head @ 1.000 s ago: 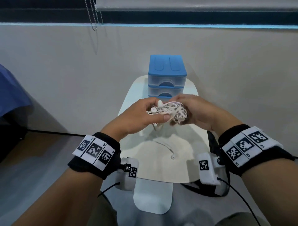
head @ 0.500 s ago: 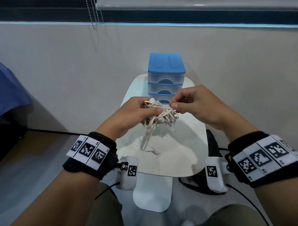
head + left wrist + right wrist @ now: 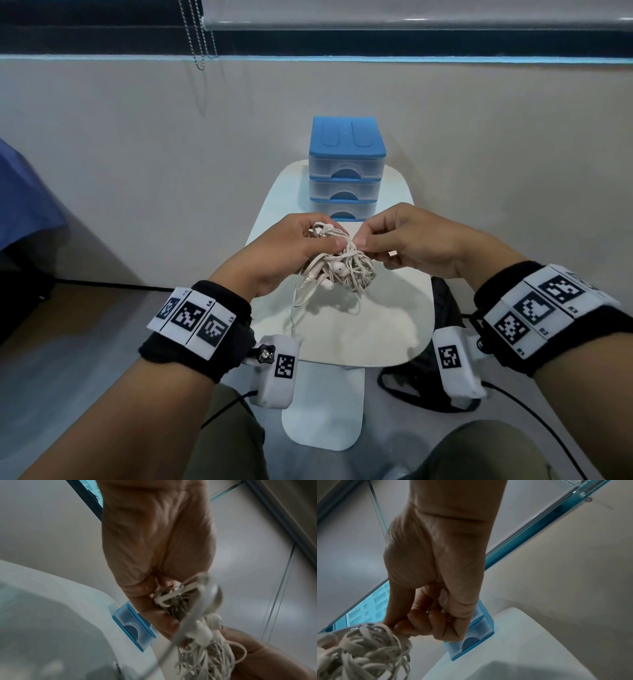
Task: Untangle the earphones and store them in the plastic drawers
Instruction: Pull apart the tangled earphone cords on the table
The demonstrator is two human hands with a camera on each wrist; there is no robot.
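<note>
Earphones [image 3: 337,265], a white tangled bundle, hang mid-frame above the desk [image 3: 342,329], gripped by the left hand [image 3: 291,246] with its fingers curled round the knot, while the right hand [image 3: 414,240] pinches a strand at the top. Behind them, centre frame, stand the blue drawers [image 3: 346,168], all closed.

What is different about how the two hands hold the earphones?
The left hand wraps round the earphones bundle from the side; the right hand only pinches cords at the top. The left grip takes many cords, the right few. Both hold the bundle above the table.
</note>
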